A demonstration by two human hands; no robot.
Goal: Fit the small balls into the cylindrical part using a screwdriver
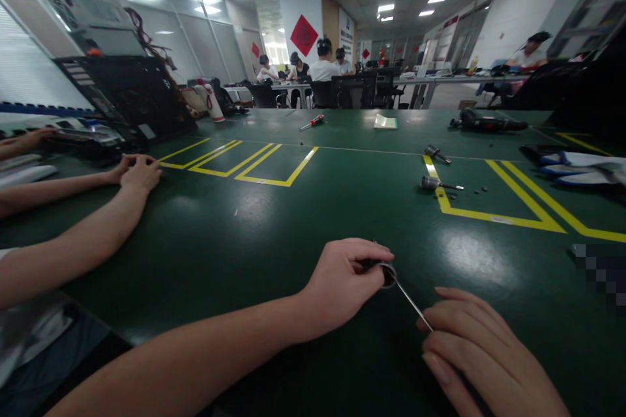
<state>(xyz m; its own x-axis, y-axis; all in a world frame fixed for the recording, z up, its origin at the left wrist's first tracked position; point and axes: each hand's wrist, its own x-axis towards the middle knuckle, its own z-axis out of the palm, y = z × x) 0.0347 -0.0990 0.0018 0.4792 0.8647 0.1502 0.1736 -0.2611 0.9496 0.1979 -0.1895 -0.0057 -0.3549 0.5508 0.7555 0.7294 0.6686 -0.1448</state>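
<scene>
My left hand (345,277) is closed around a small dark metal part with a round, hollow end (389,275), held just above the green table. Most of that part is hidden behind my fingers. Opposite it, my right hand (482,352) pinches a thin metal rod (413,304). The rod's far end meets the part's round opening; I cannot tell how deep it goes. Beyond my hands lie two metal pieces with cylindrical heads and narrow shafts, a nearer one (430,183) and a farther one (435,154). Small dark bits (454,195) are scattered beside them.
Yellow tape outlines (493,218) mark the green table (293,228). Farther back lie a red-handled screwdriver (313,122), a notepad (385,122) and a black tool (489,122). White-and-blue gloves (581,168) rest at right. A co-worker's hands (139,172) are at left.
</scene>
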